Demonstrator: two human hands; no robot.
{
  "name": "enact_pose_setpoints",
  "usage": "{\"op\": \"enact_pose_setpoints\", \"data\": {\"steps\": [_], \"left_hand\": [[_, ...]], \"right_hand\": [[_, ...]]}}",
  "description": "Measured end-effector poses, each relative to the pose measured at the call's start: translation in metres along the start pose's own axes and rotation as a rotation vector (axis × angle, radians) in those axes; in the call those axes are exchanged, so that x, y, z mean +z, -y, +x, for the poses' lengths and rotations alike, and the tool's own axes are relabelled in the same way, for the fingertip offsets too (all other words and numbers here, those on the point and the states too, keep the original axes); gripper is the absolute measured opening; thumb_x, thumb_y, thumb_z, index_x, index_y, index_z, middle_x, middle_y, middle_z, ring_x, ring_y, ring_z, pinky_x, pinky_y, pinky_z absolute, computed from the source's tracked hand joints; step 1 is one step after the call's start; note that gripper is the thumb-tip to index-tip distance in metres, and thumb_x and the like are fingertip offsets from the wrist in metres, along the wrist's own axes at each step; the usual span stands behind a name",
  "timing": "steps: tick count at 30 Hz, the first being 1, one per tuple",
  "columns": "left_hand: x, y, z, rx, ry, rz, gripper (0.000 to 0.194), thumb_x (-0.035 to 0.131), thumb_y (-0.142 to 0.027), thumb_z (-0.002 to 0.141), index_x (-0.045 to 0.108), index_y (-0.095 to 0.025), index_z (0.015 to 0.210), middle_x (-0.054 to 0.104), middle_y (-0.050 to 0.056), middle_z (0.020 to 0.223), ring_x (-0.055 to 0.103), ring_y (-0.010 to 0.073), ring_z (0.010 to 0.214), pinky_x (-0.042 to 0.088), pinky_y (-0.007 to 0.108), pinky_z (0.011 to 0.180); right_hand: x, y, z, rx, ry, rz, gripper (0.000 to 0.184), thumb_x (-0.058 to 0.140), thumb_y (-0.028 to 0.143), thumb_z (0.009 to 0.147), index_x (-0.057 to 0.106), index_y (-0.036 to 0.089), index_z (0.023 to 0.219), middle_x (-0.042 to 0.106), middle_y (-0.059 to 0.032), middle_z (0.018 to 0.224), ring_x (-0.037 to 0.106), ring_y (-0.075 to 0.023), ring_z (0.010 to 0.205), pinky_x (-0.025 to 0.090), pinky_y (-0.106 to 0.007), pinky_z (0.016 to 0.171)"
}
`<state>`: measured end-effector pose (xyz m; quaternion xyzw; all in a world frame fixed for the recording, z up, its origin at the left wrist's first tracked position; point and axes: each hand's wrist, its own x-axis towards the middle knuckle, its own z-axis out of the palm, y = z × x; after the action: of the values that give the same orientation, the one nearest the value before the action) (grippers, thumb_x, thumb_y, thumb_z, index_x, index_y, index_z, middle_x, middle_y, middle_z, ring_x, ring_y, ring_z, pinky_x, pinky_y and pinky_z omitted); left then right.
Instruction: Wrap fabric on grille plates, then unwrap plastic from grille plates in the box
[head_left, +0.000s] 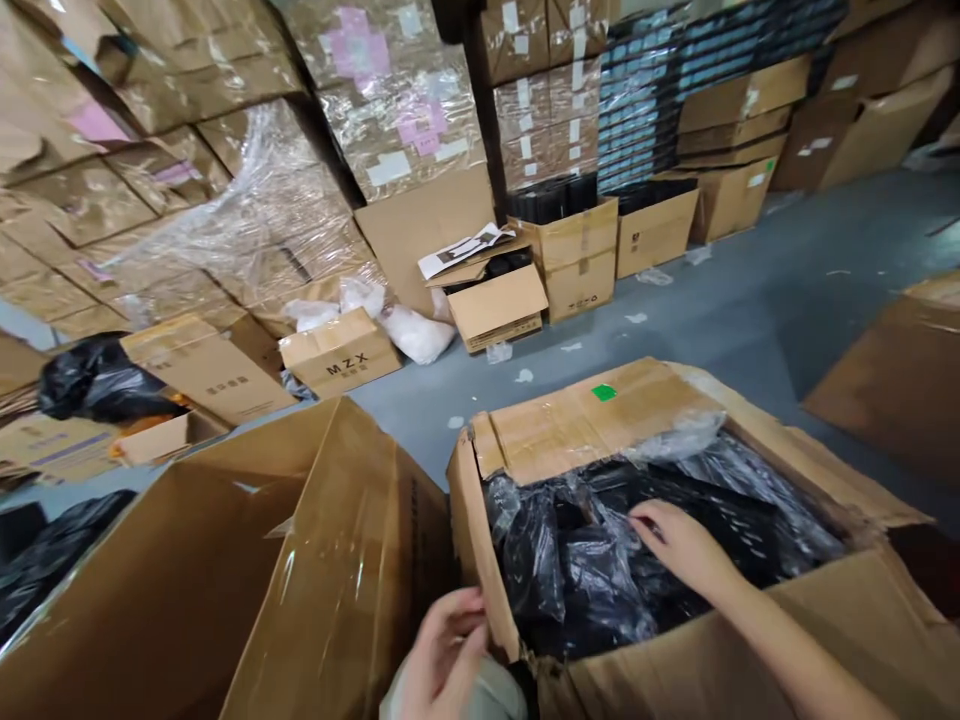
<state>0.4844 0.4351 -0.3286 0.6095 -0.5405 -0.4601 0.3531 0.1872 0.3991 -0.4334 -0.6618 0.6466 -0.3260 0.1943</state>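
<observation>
The right hand [679, 545], fingers loosely curled, is over black items in clear plastic [585, 580] inside an open brown carton [562, 430]; any grip is unclear. The left hand's [446, 650] half-bent fingers are beside its wall, contact uncertain. Behind, a small cardboard box [341, 355] reads "MZX"; smaller print is illegible.

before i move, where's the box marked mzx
In the head view, the MZX carton sits on the floor left of centre, just left of the white plastic bag.
</observation>
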Motion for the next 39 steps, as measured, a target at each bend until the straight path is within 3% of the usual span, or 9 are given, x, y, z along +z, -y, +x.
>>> {"op": "enact_pose_setpoints", "data": {"steps": [5,10,14,18,22,26,29,32,39], "left_hand": [[0.11,0.017,0.079,0.067,0.272,0.793,0.049,0.049,-0.01,0.066,0.047,-0.007,0.114,0.051,0.022,0.109,0.048,0.0328,0.102,0.037,0.042,0.084],[0.147,0.03,0.137,-0.072,0.267,1.083,0.05,0.043,-0.01,0.072,0.036,-0.003,0.121,0.053,0.023,0.105,0.052,0.0294,0.099,0.042,0.037,0.077],[0.132,0.027,0.138,-0.065,0.3,1.077,0.038,0.037,-0.011,0.077,0.042,-0.007,0.114,0.062,0.016,0.09,0.059,0.0229,0.087,0.043,0.032,0.075],[0.1,0.012,0.094,0.136,0.332,0.801,0.029,0.039,-0.025,0.079,0.049,-0.015,0.105,0.063,0.011,0.09,0.058,0.021,0.084,0.042,0.029,0.074],[0.071,-0.012,0.045,0.245,0.37,0.406,0.028,0.04,-0.032,0.081,0.053,-0.018,0.1,0.061,0.007,0.094,0.054,0.0184,0.089,0.04,0.027,0.08],[0.051,-0.038,0.024,0.272,0.624,0.205,0.029,0.043,-0.034,0.08,0.056,-0.016,0.098,0.06,0.005,0.092,0.052,0.0177,0.087,0.039,0.025,0.079],[0.042,-0.047,0.027,0.23,0.726,0.223,0.028,0.052,-0.037,0.074,0.06,-0.018,0.093,0.06,0.002,0.082,0.051,0.0158,0.077,0.039,0.023,0.072],[0.039,-0.037,0.043,0.159,0.786,0.147,0.029,0.06,-0.039,0.067,0.062,-0.018,0.088,0.056,0.0,0.072,0.048,0.0127,0.068,0.038,0.021,0.066],[0.061,0.01,0.084,0.04,0.705,-0.419,0.057,0.06,-0.052,0.062,0.054,-0.017,0.106,0.059,0.008,0.092,0.053,0.0196,0.087,0.039,0.03,0.078]], "right_hand": [[0.013,-0.05,-0.047,0.0,-0.335,-0.04,0.015,0.043,0.024,0.08,0.057,0.021,0.081,0.063,-0.0066,0.076,0.059,-0.0213,0.075,0.045,-0.037,0.074],[0.024,-0.049,-0.053,-0.048,-0.495,0.0,0.011,0.046,0.024,0.079,0.056,0.021,0.083,0.063,-0.0051,0.074,0.059,-0.0204,0.069,0.047,-0.035,0.069],[0.02,-0.049,-0.054,-0.071,-0.54,0.065,0.011,0.049,0.022,0.076,0.057,0.023,0.084,0.062,-0.0048,0.074,0.059,-0.0219,0.069,0.046,-0.035,0.067],[0.029,-0.032,-0.057,-0.003,-0.532,0.222,0.012,0.051,0.023,0.075,0.059,0.025,0.083,0.062,-0.006,0.081,0.059,-0.024,0.076,0.046,-0.038,0.073],[0.049,0.006,-0.046,0.08,-0.238,0.632,0.038,0.049,0.031,0.078,0.045,0.026,0.116,0.055,-0.0097,0.112,0.055,-0.0226,0.097,0.047,-0.036,0.079],[0.038,0.036,-0.025,-0.079,-0.049,0.851,0.078,0.054,0.037,0.074,0.007,0.028,0.135,0.019,-0.0102,0.141,0.029,-0.0238,0.123,0.032,-0.043,0.095],[0.017,0.036,-0.018,-0.205,0.091,0.711,0.07,0.067,0.032,0.062,0.039,0.026,0.126,0.034,-0.0089,0.134,0.028,-0.0286,0.122,0.024,-0.045,0.098],[0.008,0.019,-0.023,-0.11,0.206,0.656,0.033,0.07,0.032,0.057,0.068,0.027,0.089,0.064,-0.0084,0.101,0.053,-0.0321,0.099,0.04,-0.045,0.086],[0.014,-0.006,-0.041,0.509,-0.239,1.019,0.025,0.062,0.043,0.064,0.07,0.023,0.077,0.069,-0.007,0.077,0.062,-0.0254,0.072,0.048,-0.039,0.073]]}}
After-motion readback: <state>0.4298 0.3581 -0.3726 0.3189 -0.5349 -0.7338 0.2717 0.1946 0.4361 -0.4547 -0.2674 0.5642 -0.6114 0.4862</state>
